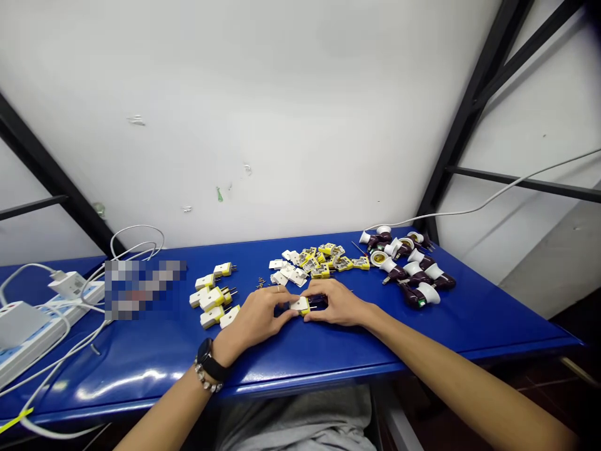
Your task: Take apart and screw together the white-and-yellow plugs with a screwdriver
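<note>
Both my hands rest on the blue table (328, 357) near its front middle. My left hand (256, 318) and my right hand (335, 302) pinch together a small white and yellow plug (300, 305) between their fingertips. A dark object (318, 300) lies under my right fingers; I cannot make out what it is. My left wrist wears a black watch and a bead bracelet. Just left of my left hand lies a group of finished white and yellow plugs (213, 294).
A pile of loose yellow and white plug parts (314, 262) lies behind my hands. Several maroon and white lamp sockets (408, 266) sit at the back right. A white power strip with chargers and cables (42, 313) fills the left end. Black frame bars rise on both sides.
</note>
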A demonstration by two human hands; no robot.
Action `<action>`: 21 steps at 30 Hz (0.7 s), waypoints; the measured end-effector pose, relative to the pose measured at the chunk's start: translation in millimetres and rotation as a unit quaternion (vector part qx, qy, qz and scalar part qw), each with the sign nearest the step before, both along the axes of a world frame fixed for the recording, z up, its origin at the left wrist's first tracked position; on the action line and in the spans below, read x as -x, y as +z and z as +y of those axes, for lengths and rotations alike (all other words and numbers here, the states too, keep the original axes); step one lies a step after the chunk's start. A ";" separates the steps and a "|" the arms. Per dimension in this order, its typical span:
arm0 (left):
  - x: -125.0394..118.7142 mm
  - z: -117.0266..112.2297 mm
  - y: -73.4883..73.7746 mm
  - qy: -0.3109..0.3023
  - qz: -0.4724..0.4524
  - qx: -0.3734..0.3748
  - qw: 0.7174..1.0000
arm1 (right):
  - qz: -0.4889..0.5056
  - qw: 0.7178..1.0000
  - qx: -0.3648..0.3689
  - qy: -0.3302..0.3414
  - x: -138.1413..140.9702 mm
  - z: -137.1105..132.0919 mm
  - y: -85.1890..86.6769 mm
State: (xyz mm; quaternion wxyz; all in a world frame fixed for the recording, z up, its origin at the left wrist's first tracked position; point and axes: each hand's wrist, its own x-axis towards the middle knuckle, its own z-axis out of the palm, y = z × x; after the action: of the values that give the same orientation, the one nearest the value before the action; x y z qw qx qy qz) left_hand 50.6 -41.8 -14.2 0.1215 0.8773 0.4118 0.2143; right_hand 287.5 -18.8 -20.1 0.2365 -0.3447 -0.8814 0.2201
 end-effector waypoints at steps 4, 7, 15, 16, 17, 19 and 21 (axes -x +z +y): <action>-1.0 0.3 8.2 -0.023 0.019 0.010 1.000 | -0.002 1.000 -0.001 0.001 0.4 -1.3 0.1; -0.5 0.2 12.7 -0.036 0.028 0.028 0.999 | -0.002 1.000 -0.006 0.001 0.6 -1.9 -0.6; -4.8 -3.4 3.0 -0.028 0.055 -0.037 0.997 | 0.001 1.000 -0.008 0.001 1.8 -0.6 -2.5; -6.1 -4.3 2.8 -0.038 0.065 -0.052 0.996 | 0.002 1.000 -0.008 -0.001 1.8 -0.5 -2.7; -7.5 -5.7 3.0 -0.049 0.077 -0.069 0.993 | 0.002 1.000 -0.008 -0.002 1.8 -0.5 -2.9; -10.4 -9.1 3.9 -0.063 0.097 -0.098 0.988 | 0.001 1.000 -0.007 -0.001 1.7 -0.7 -3.1; -11.6 -12.1 5.0 -0.068 0.102 -0.111 0.986 | 0.003 1.000 -0.007 0.001 1.5 -0.9 -3.0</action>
State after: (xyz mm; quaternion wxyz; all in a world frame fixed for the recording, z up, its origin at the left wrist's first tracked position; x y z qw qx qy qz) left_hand 62.2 -53.9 -9.2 -0.0045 0.9285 0.3355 0.1594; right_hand 286.0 -19.7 -23.1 0.2416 -0.3413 -0.8825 0.2152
